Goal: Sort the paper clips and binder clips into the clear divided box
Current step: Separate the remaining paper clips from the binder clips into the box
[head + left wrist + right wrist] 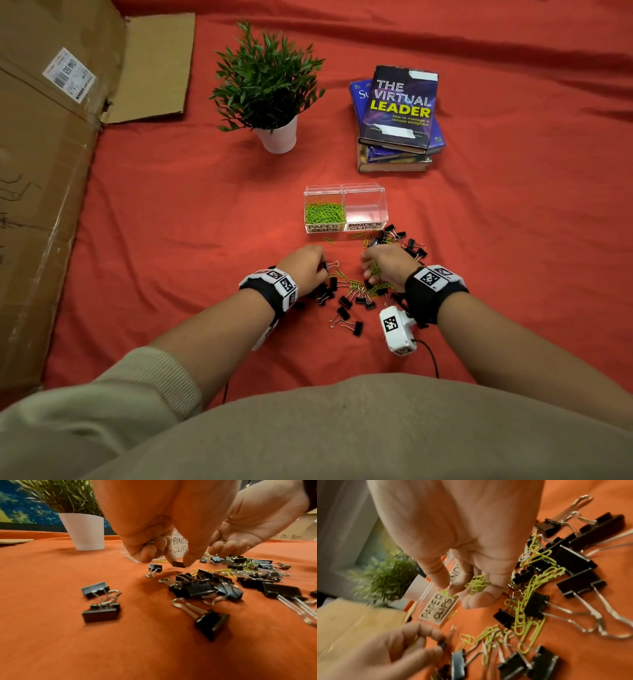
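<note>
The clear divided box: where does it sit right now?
In the head view the clear divided box stands on the red cloth just beyond both hands, in front of the potted plant and the stacked books.

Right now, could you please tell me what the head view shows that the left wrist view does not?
Only the head view shows the stack of books, the brown cardboard box, and the whole clear divided box: green paper clips fill its left compartment, and its right one looks empty.

Only the left wrist view shows the left hand's fingertips pinching a small black binder clip just above the red cloth.

Both show the green plant in a white pot, the right hand and the loose black binder clips.
</note>
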A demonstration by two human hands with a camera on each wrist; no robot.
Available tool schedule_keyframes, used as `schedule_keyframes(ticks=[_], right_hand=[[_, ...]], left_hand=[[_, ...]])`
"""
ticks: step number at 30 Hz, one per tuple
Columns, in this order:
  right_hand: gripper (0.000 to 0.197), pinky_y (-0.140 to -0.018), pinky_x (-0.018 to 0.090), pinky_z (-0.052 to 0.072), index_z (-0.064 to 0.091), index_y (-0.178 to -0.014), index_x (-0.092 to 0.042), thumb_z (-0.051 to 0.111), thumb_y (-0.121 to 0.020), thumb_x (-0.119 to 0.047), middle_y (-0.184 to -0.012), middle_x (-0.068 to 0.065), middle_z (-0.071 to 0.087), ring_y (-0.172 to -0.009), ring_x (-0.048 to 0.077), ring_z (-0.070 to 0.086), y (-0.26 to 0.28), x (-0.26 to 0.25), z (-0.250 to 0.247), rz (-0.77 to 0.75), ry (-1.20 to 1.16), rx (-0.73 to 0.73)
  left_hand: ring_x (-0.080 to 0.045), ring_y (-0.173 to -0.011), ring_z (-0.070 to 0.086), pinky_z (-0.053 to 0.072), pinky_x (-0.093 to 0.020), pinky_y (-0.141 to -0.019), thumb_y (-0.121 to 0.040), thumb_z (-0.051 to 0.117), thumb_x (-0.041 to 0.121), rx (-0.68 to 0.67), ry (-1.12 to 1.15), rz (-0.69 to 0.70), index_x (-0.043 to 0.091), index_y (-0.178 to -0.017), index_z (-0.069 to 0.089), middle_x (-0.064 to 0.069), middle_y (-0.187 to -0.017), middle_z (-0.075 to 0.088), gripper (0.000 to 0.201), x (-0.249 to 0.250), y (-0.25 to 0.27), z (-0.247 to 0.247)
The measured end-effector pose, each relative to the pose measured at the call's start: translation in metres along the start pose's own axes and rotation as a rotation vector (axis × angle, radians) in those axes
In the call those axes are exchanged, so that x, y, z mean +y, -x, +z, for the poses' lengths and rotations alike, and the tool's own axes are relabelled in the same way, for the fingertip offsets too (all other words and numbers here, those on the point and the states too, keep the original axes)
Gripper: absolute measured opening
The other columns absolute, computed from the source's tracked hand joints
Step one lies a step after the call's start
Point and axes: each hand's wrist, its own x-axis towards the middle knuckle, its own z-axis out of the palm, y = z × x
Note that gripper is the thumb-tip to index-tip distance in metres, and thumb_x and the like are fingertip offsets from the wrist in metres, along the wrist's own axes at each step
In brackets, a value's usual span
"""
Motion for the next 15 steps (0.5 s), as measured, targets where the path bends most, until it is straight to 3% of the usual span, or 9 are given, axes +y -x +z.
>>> schedule_keyframes(ticks=[3,6,9,13,15], right_hand=[[0.018,-0.061,0.031,0.052,0.063,-0.09,-0.003,0.05,-0.091,-0.016,-0.081,0.01,0.066,-0.064,0.016,0.057,-0.004,0.007,0.008,-0.154,0.605,0.078],[0.016,-0.073,0.031,0.053,0.064,-0.091,-0.003,0.053,-0.087,-0.013,-0.098,0.013,0.067,-0.082,0.021,0.061,-0.005,0.014,0.018,-0.23,0.937,0.058],[0.016,-0.083,0.037,0.053,0.063,-0.093,-0.003,0.055,-0.086,-0.015,-0.106,0.013,0.059,-0.092,0.027,0.061,-0.006,0.018,0.026,-0.269,1.125,0.037],[0.012,-0.065,0.031,0.045,0.051,-0.082,-0.004,0.05,-0.089,-0.014,-0.094,0.014,0.053,-0.076,0.028,0.056,-0.006,0.017,0.031,-0.204,1.221,0.008],[0.011,-0.063,0.034,0.045,0.049,-0.081,-0.005,0.047,-0.089,-0.013,-0.086,0.012,0.052,-0.073,0.024,0.052,-0.005,0.016,0.029,-0.196,1.172,0.022]], left_hand=[[-0.026,-0.099,0.059,0.05,-0.039,-0.086,-0.085,0.056,0.023,0.076,0.016,-0.062,0.014,-0.109,0.054,-0.006,-0.112,0.06,0.025,-0.002,0.002,-0.007],[-0.027,-0.098,0.059,0.051,-0.04,-0.083,-0.084,0.056,0.022,0.08,-0.001,-0.059,0.016,-0.108,0.052,-0.005,-0.11,0.059,0.025,0.0,0.003,-0.008],[-0.027,-0.103,0.058,0.05,-0.039,-0.084,-0.084,0.054,0.021,0.037,-0.059,0.017,0.018,-0.102,0.057,-0.005,-0.111,0.058,0.019,0.007,0.003,-0.002],[-0.03,-0.107,0.057,0.049,-0.04,-0.087,-0.087,0.054,0.018,-0.017,-0.133,0.03,0.016,-0.107,0.06,-0.007,-0.114,0.056,0.021,0.013,0.001,0.009],[-0.032,-0.107,0.057,0.048,-0.041,-0.087,-0.088,0.055,0.019,-0.022,-0.172,0.032,0.013,-0.108,0.059,-0.009,-0.115,0.056,0.021,0.013,0.0,0.01]])
